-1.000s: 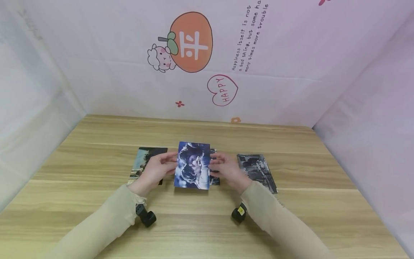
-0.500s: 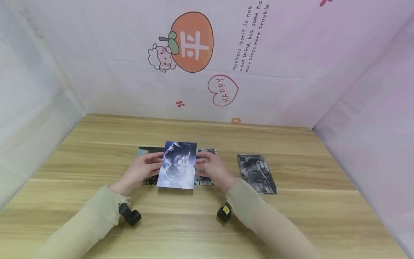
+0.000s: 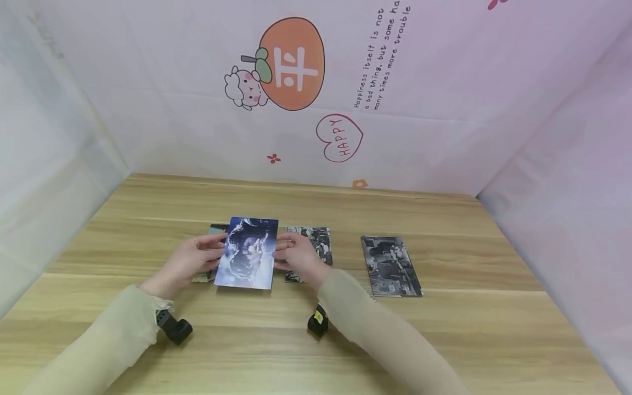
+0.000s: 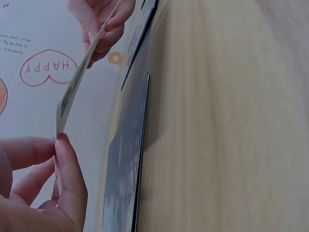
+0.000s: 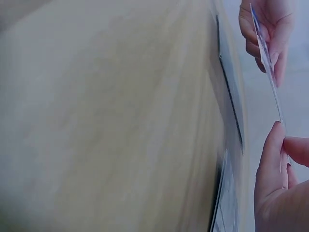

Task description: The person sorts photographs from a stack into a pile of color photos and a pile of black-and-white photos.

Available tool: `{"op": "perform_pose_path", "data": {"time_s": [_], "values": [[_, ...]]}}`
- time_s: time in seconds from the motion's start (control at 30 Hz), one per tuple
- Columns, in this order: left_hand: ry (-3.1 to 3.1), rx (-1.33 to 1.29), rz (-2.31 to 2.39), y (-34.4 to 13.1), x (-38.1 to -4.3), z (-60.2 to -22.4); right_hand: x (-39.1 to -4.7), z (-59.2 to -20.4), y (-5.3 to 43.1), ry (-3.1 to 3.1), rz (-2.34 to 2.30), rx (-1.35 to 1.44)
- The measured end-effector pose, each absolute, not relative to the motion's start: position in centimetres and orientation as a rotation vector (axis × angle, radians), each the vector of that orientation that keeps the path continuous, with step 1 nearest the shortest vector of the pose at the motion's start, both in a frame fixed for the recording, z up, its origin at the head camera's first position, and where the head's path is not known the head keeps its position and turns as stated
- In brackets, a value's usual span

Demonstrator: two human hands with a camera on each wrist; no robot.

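Observation:
A blue-and-white photo card is held up between both hands, raised above the table in the two wrist views. My left hand pinches its left edge between thumb and fingers. At the opposite edge, my right hand pinches it the same way. Seen from the left wrist, the photo card is nearly edge-on. Partly covered by the held one, a dark photo card with a light-blue corner lies on the table at left. Behind my right hand lies a black-and-white photo card.
Another black-and-white photo card lies flat on the right part of the wooden table. A white cloth wall with printed drawings rises at the table's back edge, and cloth sides close off left and right.
Both hands have moved left together, carrying the blue-and-white photo card from over the middle black-and-white card to over the left dark one. The cards on the table have stayed put.

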State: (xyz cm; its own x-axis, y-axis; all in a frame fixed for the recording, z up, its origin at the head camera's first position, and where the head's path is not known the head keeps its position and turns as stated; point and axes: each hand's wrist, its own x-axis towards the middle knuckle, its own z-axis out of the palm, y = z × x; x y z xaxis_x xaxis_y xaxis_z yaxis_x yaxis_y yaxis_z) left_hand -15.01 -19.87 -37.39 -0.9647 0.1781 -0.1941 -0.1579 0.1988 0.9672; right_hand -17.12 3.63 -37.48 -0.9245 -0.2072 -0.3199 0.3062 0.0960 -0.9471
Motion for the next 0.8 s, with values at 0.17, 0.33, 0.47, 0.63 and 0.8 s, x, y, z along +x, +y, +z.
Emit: {"op": "perform_pose_path", "data": {"time_s": [0.17, 0.33, 0.47, 0.63, 0.8], "values": [[2.243, 0.059, 1.833, -20.8, -15.2, -37.5, -17.5, -37.6, 2.5, 2.003, -1.887, 0.120], [2.340, 0.039, 1.720, -21.1, -15.3, -36.7, -17.8, -37.5, 1.7, 2.004, -1.913, 0.121], [2.370, 0.042, 1.674, -21.6, -15.4, -36.5, -18.1, -37.5, 1.0, 2.008, -1.914, 0.116], [2.361, 0.009, 1.642, -22.1, -15.6, -36.7, -18.6, -38.0, 0.3, 2.004, -1.905, 0.104], [2.331, -0.007, 1.645, -22.6, -15.9, -37.2, -18.8, -38.3, -0.2, 2.000, -1.897, 0.100]]}}
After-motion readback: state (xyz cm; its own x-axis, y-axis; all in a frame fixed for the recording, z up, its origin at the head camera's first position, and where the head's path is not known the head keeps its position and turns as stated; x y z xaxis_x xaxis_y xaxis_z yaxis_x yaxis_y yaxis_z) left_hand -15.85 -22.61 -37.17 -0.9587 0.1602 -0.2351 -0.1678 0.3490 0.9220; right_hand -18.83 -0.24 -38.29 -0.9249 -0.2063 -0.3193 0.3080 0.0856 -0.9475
